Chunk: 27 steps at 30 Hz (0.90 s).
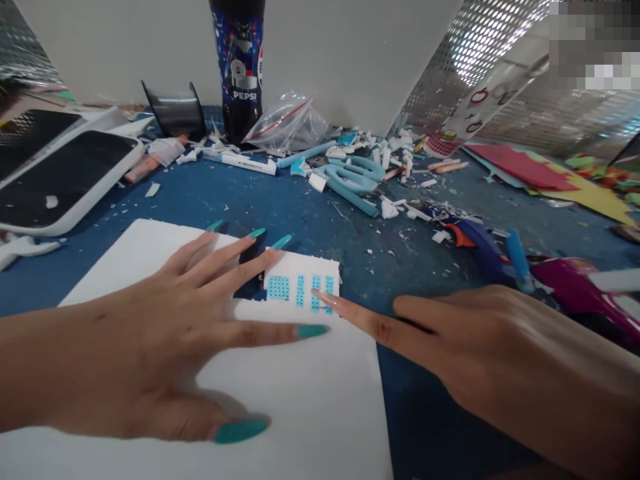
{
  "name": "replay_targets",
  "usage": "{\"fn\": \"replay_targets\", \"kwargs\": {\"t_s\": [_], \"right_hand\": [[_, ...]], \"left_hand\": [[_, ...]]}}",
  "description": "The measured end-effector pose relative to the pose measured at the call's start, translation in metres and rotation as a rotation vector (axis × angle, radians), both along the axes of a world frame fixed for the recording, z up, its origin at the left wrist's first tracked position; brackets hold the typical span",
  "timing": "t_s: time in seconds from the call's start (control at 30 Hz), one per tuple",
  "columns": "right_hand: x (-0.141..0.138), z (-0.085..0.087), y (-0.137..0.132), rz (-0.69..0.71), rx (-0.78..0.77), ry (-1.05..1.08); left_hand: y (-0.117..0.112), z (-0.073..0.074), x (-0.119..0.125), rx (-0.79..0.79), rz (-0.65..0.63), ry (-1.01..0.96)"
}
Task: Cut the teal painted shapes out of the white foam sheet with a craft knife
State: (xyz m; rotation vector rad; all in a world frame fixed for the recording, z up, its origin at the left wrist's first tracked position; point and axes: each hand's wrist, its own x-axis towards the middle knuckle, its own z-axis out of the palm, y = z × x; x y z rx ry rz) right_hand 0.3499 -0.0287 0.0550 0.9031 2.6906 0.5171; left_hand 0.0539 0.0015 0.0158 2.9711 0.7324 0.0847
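My left hand (165, 333), with long teal nails, lies flat with fingers spread on a large white board (320, 407). A dark gap shows in the board beside its fingers. At the board's far right corner, a small white section (305, 262) carries several light-blue dotted rectangles (279, 288), one wide and the others narrow. From the right comes my right hand (480, 353), its index finger stretched out and its other visible fingers curled. That fingertip is at the narrow dotted strips; I cannot tell whether it touches them. Nothing shows in either hand.
Light-blue scissors (353, 177), a white marker (245, 162) and white scraps lie beyond the board. Behind them stand a Pepsi bottle (240, 80) and a clear zip bag (293, 123). A phone (70, 177) is at left, coloured paper (530, 167) at right.
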Motion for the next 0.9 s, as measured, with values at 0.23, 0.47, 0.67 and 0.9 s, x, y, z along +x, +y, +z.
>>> {"fn": "replay_targets", "kwargs": {"t_s": [0.23,0.47,0.67,0.9], "right_hand": [[-0.001,0.0,-0.002,0.033,-0.067,0.065],[-0.002,-0.002,-0.002,0.036,-0.05,0.054],[-0.002,-0.001,0.0,0.06,-0.035,0.065],[-0.005,0.001,0.008,0.129,-0.038,0.097]], "left_hand": [[0.006,-0.002,-0.005,-0.022,-0.068,-0.054],[0.004,-0.005,-0.008,-0.047,-0.024,-0.048],[0.007,-0.008,-0.012,-0.036,-0.053,-0.046],[0.005,-0.008,-0.011,-0.057,-0.041,-0.046]]}}
